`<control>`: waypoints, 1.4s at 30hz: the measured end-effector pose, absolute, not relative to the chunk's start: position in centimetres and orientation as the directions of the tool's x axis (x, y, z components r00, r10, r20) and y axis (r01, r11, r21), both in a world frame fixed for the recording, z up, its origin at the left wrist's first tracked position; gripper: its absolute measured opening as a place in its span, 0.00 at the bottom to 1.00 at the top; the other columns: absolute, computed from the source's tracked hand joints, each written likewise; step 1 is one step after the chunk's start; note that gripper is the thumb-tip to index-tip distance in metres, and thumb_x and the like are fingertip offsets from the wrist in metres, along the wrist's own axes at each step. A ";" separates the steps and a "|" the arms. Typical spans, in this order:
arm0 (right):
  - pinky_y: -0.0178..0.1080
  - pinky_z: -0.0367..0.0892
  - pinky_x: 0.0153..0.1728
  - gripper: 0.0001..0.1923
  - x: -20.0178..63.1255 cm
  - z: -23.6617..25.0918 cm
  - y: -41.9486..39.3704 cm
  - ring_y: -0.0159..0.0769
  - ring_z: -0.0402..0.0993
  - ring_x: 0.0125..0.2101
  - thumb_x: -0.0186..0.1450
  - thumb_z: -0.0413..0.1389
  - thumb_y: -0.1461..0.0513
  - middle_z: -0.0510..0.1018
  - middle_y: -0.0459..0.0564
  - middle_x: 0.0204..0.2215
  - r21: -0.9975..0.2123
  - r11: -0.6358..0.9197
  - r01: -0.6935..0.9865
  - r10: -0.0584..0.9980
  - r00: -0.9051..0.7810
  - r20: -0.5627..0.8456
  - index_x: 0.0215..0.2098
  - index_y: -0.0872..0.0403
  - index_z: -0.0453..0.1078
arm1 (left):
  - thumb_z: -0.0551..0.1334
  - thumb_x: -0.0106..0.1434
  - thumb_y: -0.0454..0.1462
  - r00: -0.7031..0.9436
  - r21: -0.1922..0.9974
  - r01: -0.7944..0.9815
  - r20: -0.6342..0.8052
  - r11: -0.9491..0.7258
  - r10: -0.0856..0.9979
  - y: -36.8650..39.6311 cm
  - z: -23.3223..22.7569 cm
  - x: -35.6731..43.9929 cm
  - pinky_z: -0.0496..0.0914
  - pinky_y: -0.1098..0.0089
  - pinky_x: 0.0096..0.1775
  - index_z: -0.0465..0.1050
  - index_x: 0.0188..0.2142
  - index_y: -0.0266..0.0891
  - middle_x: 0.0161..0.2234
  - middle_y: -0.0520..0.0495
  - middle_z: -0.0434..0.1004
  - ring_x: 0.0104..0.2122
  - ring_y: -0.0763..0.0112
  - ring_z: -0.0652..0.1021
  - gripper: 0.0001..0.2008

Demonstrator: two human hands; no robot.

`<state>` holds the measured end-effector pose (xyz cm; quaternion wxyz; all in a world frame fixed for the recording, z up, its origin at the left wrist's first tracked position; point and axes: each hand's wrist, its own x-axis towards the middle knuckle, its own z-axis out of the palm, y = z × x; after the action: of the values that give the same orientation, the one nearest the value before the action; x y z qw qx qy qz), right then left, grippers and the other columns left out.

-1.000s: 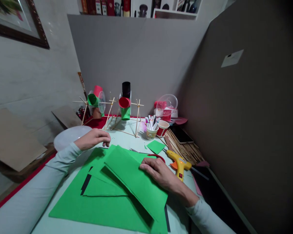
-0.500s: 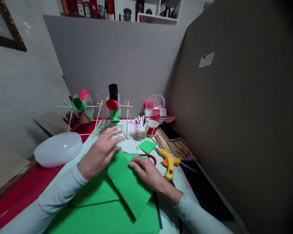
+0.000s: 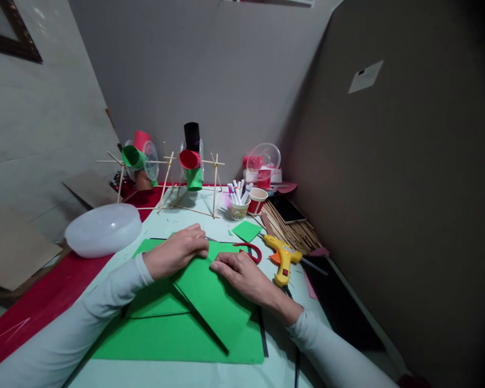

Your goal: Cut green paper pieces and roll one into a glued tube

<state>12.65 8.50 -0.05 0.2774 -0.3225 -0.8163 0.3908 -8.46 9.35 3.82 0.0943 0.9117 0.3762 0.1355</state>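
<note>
Both forearms reach in from the sides, wrists bent inward. Right hand [image 3: 242,275] has the top green sheet [image 3: 216,310] gripped near its upper edge, thumb on top. Left hand [image 3: 178,250] is curled at that sheet's top corner, can't tell if it's pinching. Sheet's lying over more green sheets [image 3: 170,342] on the table [image 3: 178,374]. Count: one glue gun [image 3: 283,258], two cups [image 3: 248,205].
</note>
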 end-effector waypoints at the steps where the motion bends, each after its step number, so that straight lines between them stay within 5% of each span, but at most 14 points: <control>1: 0.35 0.46 0.24 0.20 12.8 -0.1 8.6 0.29 0.52 0.22 0.69 0.50 0.55 0.56 0.39 0.18 -0.822 0.478 0.311 0.752 -0.628 0.200 0.22 0.52 0.56 | 0.51 0.70 0.39 0.670 0.284 0.661 0.191 -0.694 0.717 9.7 4.0 -9.2 0.61 0.66 0.38 0.67 0.27 0.39 0.28 0.48 0.67 0.34 0.64 0.67 0.16; 10: 0.31 0.60 0.21 0.17 13.3 -0.6 8.9 0.29 0.67 0.17 0.70 0.48 0.52 0.73 0.43 0.17 -0.901 0.328 0.283 0.773 -0.629 0.084 0.26 0.52 0.63 | 0.53 0.68 0.51 0.564 0.387 0.695 0.228 -0.606 0.794 12.4 4.4 -15.0 0.61 0.67 0.41 0.74 0.27 0.41 0.27 0.48 0.72 0.34 0.65 0.68 0.22; 20: 0.31 0.59 0.17 0.20 14.3 -0.4 9.7 0.28 0.65 0.14 0.67 0.51 0.47 0.74 0.44 0.16 -0.935 0.235 0.267 0.760 -0.650 0.005 0.27 0.53 0.64 | 0.66 0.56 0.44 0.321 0.670 0.629 0.238 -0.394 0.917 13.0 4.5 -19.0 0.66 0.70 0.37 0.79 0.25 0.40 0.26 0.47 0.78 0.31 0.65 0.74 0.11; 25: 0.30 0.60 0.17 0.20 14.5 -0.1 9.8 0.27 0.65 0.14 0.64 0.56 0.47 0.74 0.44 0.16 -0.969 0.137 0.207 0.764 -0.644 -0.030 0.27 0.55 0.67 | 0.71 0.49 0.40 0.125 0.850 0.430 0.277 -0.303 0.953 12.4 4.6 -18.8 0.68 0.72 0.35 0.79 0.23 0.39 0.26 0.47 0.79 0.30 0.66 0.75 0.07; 30: 0.29 0.59 0.15 0.21 14.4 -0.1 10.2 0.26 0.64 0.13 0.62 0.57 0.45 0.71 0.40 0.15 -0.997 0.068 0.042 0.892 -0.450 0.041 0.30 0.53 0.66 | 0.68 0.55 0.46 -0.187 0.966 0.034 0.259 -0.258 0.947 12.5 4.2 -18.2 0.73 0.70 0.40 0.78 0.38 0.39 0.33 0.46 0.80 0.34 0.68 0.78 0.16; 36: 0.29 0.63 0.18 0.20 13.4 -0.8 10.1 0.26 0.65 0.15 0.66 0.51 0.44 0.72 0.39 0.18 -0.987 0.143 -0.078 0.974 -0.165 0.154 0.34 0.52 0.63 | 0.66 0.56 0.49 -0.016 0.973 -0.226 -0.061 0.056 0.998 11.0 2.6 -10.9 0.78 0.58 0.32 0.78 0.37 0.30 0.38 0.29 0.80 0.33 0.55 0.80 0.21; 42: 0.32 0.66 0.21 0.20 12.2 -0.7 8.5 0.31 0.71 0.17 0.67 0.50 0.46 0.75 0.44 0.19 -0.980 0.199 0.019 0.909 -0.378 0.177 0.31 0.53 0.65 | 0.72 0.51 0.37 -0.078 0.949 -0.301 -0.122 0.094 0.989 9.4 1.6 -7.3 0.78 0.68 0.30 0.78 0.34 0.31 0.31 0.39 0.82 0.28 0.63 0.80 0.12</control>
<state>12.21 8.52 -0.65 0.4268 -0.3592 -0.6460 0.5211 -7.30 9.37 1.63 0.5715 0.3667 0.4692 0.5645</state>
